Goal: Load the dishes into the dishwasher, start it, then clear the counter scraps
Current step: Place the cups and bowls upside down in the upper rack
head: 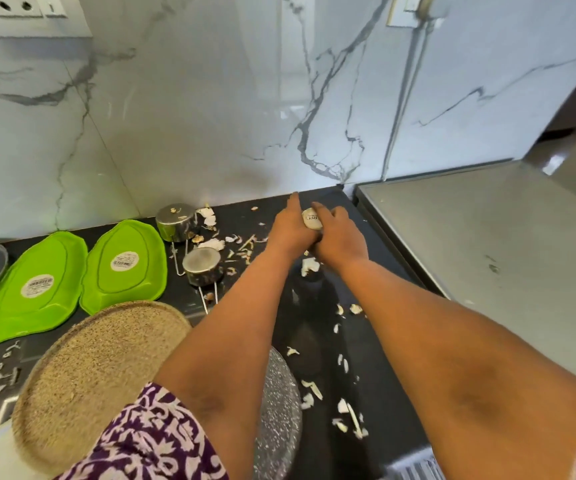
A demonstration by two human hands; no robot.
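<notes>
In the head view, at upper centre of the frame, our left hand (291, 225) and right hand (337, 233) together cupped a white crumpled scrap (311, 219) above the dark stone surface (376, 341). We judged sweeping the scattered pale peelings (345, 414) inward worked best.

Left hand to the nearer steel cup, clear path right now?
Probably yes. The steel cup sits open on the counter just left of the left forearm, nothing between. But the left hand is busy, cupped with the right hand around scraps.
</notes>
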